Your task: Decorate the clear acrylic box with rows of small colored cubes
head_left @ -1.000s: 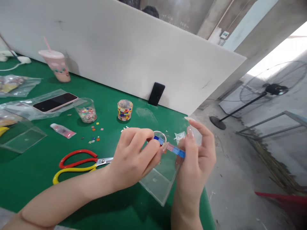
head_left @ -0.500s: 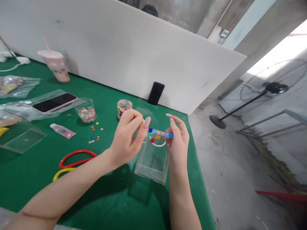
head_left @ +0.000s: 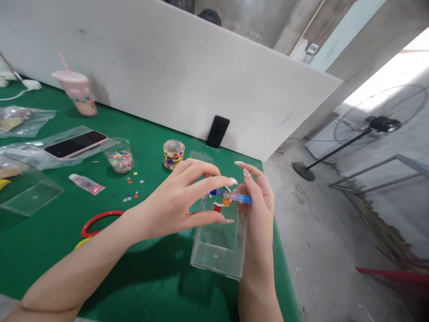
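Note:
A clear plastic box [head_left: 217, 255] with coloured square tiles along its upper edge is held up over the green table by my right hand [head_left: 259, 197], whose fingers are round its right side. Blue and pink tiles [head_left: 241, 198] line the top edge; an orange tile [head_left: 226, 202] and a red tile [head_left: 217, 208] sit just below, by a white ring-like shape. My left hand [head_left: 197, 197] is at the box's upper left, thumb and fingers spread apart around the tiles, with nothing visible gripped between them.
On the green table [head_left: 140, 277] are red-handled scissors [head_left: 100, 219], a tube [head_left: 87, 184], a cup of small pieces [head_left: 121, 161], a tiled jar [head_left: 173, 154], a phone [head_left: 76, 144], and a pink tumbler [head_left: 76, 93]. Another phone [head_left: 217, 131] leans on the white panel [head_left: 150, 67].
My left hand has opened from a pinch and moved right and down over the tiles. My right hand and the box have shifted slightly right and down, and the box is tilted differently.

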A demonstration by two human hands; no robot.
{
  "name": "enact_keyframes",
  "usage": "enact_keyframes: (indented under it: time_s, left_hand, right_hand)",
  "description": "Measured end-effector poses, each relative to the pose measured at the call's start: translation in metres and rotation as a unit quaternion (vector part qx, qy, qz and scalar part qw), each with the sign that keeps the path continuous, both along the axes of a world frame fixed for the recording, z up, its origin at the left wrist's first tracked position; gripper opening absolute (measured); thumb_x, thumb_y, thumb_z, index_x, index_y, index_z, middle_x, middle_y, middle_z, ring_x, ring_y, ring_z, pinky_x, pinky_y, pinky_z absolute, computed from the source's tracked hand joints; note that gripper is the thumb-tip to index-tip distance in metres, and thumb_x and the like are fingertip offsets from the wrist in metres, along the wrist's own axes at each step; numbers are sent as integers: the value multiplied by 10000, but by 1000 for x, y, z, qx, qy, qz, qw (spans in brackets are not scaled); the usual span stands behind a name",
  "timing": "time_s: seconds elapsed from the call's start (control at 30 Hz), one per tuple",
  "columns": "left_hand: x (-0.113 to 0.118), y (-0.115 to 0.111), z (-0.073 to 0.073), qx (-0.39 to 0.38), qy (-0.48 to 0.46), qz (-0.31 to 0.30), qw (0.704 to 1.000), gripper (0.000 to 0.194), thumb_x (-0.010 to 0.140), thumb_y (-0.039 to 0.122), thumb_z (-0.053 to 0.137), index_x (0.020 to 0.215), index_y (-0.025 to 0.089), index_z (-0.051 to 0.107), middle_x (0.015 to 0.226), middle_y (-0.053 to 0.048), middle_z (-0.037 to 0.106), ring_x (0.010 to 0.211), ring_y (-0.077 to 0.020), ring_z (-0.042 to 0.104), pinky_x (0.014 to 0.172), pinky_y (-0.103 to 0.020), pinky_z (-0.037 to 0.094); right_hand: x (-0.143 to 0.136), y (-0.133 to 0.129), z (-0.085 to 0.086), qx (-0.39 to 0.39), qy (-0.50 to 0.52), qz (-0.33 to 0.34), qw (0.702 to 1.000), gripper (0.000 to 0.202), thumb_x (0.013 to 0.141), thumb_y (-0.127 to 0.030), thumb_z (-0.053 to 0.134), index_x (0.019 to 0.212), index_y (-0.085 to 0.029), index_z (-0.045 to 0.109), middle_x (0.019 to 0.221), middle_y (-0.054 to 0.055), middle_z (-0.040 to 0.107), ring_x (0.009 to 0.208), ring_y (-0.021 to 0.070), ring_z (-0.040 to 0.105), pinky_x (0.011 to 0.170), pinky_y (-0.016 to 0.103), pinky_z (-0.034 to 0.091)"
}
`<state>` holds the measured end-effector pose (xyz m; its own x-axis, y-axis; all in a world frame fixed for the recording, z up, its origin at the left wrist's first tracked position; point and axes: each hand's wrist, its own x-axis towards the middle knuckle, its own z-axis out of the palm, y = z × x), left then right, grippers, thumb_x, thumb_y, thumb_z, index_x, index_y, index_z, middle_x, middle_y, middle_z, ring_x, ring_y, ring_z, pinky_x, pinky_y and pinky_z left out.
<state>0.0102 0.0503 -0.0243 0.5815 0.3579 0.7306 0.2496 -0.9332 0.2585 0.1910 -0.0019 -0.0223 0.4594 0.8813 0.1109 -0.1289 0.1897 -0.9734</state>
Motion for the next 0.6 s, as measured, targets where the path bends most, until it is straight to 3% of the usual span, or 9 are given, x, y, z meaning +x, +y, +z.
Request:
enact_keyframes:
  time_s: [0.2, 0.33, 0.47, 0.6]
  left_hand:
    - [2, -10, 12, 30, -24, 8, 999, 254, 1114, 440, 713, 1200, 201, 726, 1053, -50, 747, 944, -194, 678, 899, -309, 573]
    - [4, -16, 11, 40, -57, 17, 997, 260, 1104, 440, 731, 1160, 186, 737, 1016, -46, 756, 921, -182, 672, 885, -296, 577]
    - [3, -20, 8, 1, -79, 14, 997, 222, 1116, 447, 712, 1173, 234, 735, 1027, -34, 761, 938, -193, 664, 872, -322, 584]
    - [1, -22, 12, -16, -60, 9, 998, 172, 1087, 376, 771, 1155, 222, 738, 1021, -30, 762, 923, -186, 652, 862, -319, 585]
  right_hand:
    - [-2, -10, 10, 22, 12, 1, 1000, 174, 1003, -401, 750, 1102, -269, 804, 552, -104, 386, 504, 87, 335, 466, 208, 263]
    - [-5, -17, 13, 37, 7, 2, 999, 157, 1025, -410, 755, 1105, -283, 801, 537, -110, 368, 483, 92, 285, 437, 214, 265]
    - [-7, -22, 13, 40, 4, 4, 999, 152, 1037, -416, 758, 1122, -300, 808, 545, -111, 348, 486, 91, 273, 432, 206, 258]
    - [-8, -23, 13, 46, -3, 2, 999, 145, 1037, -414, 757, 1106, -301, 817, 541, -112, 339, 477, 89, 253, 415, 208, 219]
